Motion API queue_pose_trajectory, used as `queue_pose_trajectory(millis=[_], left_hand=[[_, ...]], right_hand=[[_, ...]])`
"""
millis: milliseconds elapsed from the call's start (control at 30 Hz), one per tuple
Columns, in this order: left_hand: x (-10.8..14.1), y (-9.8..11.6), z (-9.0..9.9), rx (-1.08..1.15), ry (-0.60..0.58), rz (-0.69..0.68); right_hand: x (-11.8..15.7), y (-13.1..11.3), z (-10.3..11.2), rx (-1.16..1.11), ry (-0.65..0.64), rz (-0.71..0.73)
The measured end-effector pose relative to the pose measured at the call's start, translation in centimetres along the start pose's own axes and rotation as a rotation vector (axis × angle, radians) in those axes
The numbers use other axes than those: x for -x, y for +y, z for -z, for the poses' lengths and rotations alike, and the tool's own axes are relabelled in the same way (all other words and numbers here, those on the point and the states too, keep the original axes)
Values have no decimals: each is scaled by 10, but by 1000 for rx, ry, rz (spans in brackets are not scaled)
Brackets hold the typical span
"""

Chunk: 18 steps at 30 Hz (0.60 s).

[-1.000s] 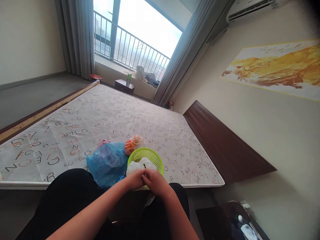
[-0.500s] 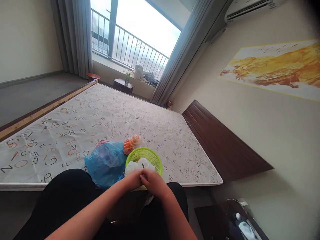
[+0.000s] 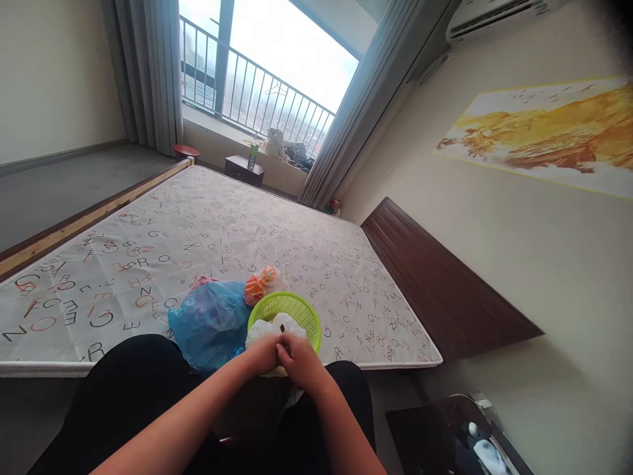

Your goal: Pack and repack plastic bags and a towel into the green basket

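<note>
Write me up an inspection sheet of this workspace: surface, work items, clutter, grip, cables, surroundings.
Surface: mattress printed with letters.
Work items: green basket near the mattress edge, white bag at its near side; small dark tip poking up at the fingers.
Clutter: blue bag left of the basket, orange bundle behind it, pink item behind the blue bag.
Grip: left hand and right hand meet at the basket; which holds the dark tip is unclear.
Cables: apparent thin cord, lower right.
Surroundings: headboard, nightstand, curtains, window.
</note>
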<state>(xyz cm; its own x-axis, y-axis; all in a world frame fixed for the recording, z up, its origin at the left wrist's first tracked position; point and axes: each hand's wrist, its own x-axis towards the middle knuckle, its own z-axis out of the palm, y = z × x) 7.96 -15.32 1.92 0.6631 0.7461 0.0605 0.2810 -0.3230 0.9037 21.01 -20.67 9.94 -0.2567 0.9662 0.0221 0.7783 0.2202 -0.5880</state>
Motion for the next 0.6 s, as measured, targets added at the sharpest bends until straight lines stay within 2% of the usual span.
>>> queue_pose_trajectory(millis=[200,333,433,600], left_hand=[[4,12,7,1,-24,-31],[4,13,6,-30,-36,-1],[3,13,7,-51,-14,2],[5,18,10,-25,-43,-47]], right_hand=[[-4,5,2,-138,124,-45],[-8,17,5,-214,206,14],[-12,30,5,-251,166,47],[-13,46,9,-206,64,-21]])
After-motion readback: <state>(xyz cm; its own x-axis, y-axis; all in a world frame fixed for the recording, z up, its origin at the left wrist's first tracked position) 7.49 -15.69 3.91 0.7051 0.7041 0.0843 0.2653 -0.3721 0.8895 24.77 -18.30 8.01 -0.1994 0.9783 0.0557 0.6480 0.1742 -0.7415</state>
